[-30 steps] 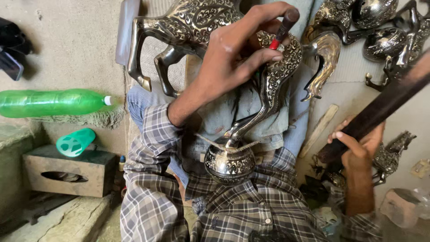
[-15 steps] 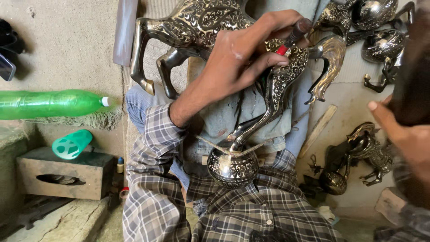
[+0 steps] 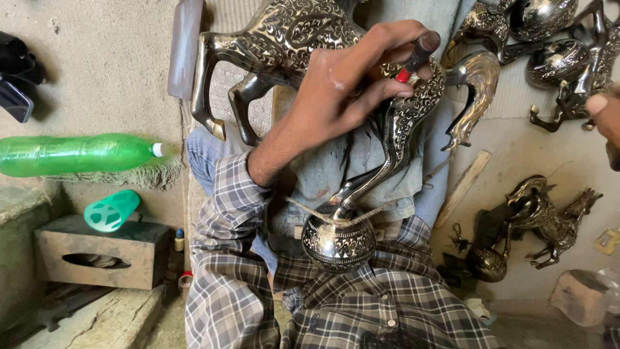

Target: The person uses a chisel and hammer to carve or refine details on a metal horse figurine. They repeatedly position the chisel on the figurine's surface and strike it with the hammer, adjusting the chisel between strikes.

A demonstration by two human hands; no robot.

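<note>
A large engraved silver-coloured metal horse [image 3: 284, 32] lies across my lap, its raised foreleg ending on an ornate metal ball [image 3: 339, 245] with string tied across it. My left hand [image 3: 342, 97] reaches over the horse's chest and grips a small tool [image 3: 420, 52] with a dark handle and a red band, its tip against the engraved metal. Only a bit of my right hand [image 3: 606, 110] shows at the right edge, above the floor; whether it holds anything is hidden.
A green plastic bottle [image 3: 71, 154] lies at the left, with a green cup [image 3: 111, 211] on a hollow stone block [image 3: 97, 249]. A smaller dark metal horse [image 3: 536, 220] lies on the floor at the right. More engraved figures [image 3: 555, 58] crowd the top right. A wooden stick [image 3: 462, 187] lies beside my leg.
My right hand, which held a long dark bar, has swung up and right until it is nearly out of view. My left hand stays on the horse with the tool.
</note>
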